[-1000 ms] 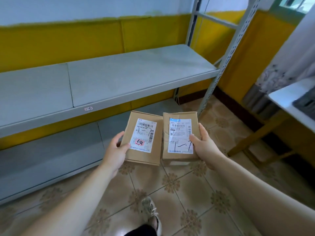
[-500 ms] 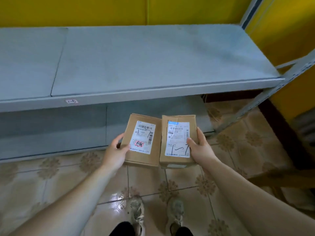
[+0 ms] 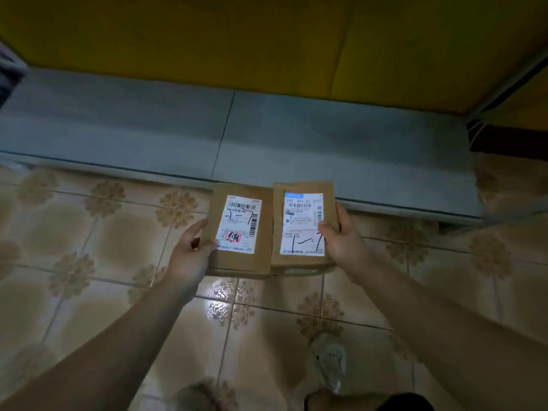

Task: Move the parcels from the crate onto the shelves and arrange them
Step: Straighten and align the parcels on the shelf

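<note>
Two flat brown cardboard parcels with white labels are held side by side above the tiled floor, just in front of the low grey shelf [image 3: 341, 143]. My left hand [image 3: 189, 250] grips the left parcel [image 3: 264, 232], whose label has a red mark, thumb on top at its left edge. My right hand [image 3: 341, 241] grips the right parcel [image 3: 278, 229], whose label has a blue strip, thumb on the label. The far edges of both parcels reach the shelf's front rim. The crate is out of view.
The bottom shelf's grey board runs across the view with a seam [image 3: 225, 126] near its middle, and a yellow wall [image 3: 267, 40] behind it. A shelf post [image 3: 510, 81] stands at the right end. My shoe [image 3: 332, 360] is on the patterned floor tiles below.
The view has dropped from the upper shelf to the bottom shelf. Both parcels, still held side by side, have come down low and close to the bottom shelf's front rim.
</note>
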`<action>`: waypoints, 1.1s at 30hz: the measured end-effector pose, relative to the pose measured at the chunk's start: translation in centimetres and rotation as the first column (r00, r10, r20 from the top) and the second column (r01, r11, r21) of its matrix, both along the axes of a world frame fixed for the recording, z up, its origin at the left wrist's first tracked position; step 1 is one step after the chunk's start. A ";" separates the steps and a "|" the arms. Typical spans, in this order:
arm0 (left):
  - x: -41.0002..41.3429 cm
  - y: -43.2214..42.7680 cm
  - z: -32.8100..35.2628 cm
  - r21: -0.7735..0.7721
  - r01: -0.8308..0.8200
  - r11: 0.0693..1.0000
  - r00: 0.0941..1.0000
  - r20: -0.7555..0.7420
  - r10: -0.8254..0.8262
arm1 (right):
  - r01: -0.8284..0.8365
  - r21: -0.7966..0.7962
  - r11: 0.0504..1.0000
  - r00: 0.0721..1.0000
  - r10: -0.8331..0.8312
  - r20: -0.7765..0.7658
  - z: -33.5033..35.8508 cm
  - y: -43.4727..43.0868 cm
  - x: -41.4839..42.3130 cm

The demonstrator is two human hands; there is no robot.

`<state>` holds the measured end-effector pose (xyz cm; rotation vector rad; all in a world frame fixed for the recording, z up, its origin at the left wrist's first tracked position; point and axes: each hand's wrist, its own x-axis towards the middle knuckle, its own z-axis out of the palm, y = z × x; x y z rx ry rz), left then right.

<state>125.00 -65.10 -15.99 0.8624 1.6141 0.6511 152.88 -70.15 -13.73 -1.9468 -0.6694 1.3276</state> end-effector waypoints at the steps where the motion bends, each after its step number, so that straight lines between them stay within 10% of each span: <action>1: -0.9 -0.2 -2.4 -0.005 -0.012 1.000 1.000 -0.006 0.012 | -0.015 0.004 1.000 1.000 0.015 0.008 -2.4 0.2 -0.9; 17: -6.9 2.1 -26.5 0.115 -0.122 0.986 0.992 0.027 0.120 | -0.117 0.157 0.981 0.991 0.104 0.087 -26.5 4.1 -7.1; 33: -10.1 10.4 -17.9 0.316 -0.015 0.949 0.997 0.081 -0.011 | 0.053 0.271 0.961 0.994 -0.078 0.082 -17.6 8.5 -9.4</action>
